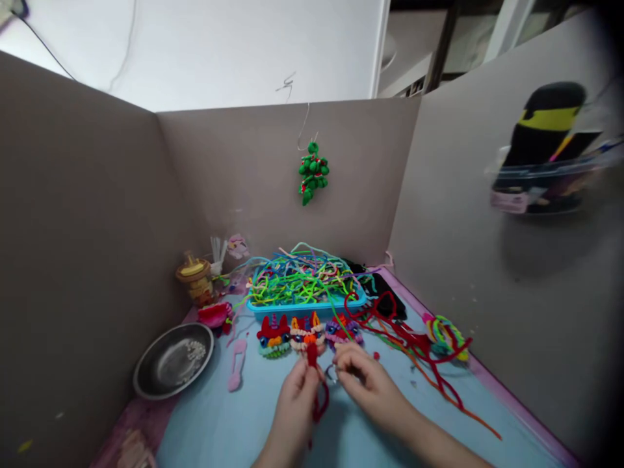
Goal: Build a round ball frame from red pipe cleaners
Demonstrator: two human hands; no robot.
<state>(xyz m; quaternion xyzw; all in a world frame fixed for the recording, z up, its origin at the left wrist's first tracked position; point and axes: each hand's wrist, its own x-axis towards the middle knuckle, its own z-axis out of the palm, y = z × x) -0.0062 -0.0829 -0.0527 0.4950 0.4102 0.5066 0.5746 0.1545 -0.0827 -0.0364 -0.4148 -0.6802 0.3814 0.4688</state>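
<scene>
From the head camera, the left hand [296, 398] has its fingers [306, 372] pinching a red pipe cleaner [312, 355]. It is fuzzy and bright red, with a thick folded top standing above the fingertips and a thin tail looping down past the palm, just over the light blue table [219, 422]. The right hand [366, 382] is just beside it, fingers curled close together; I cannot tell whether they grip anything. Behind the hands lie three pipe-cleaner faces [308, 333] and a blue tray [302, 305] heaped with coloured stems, with a metal bowl [146, 377] to the left
</scene>
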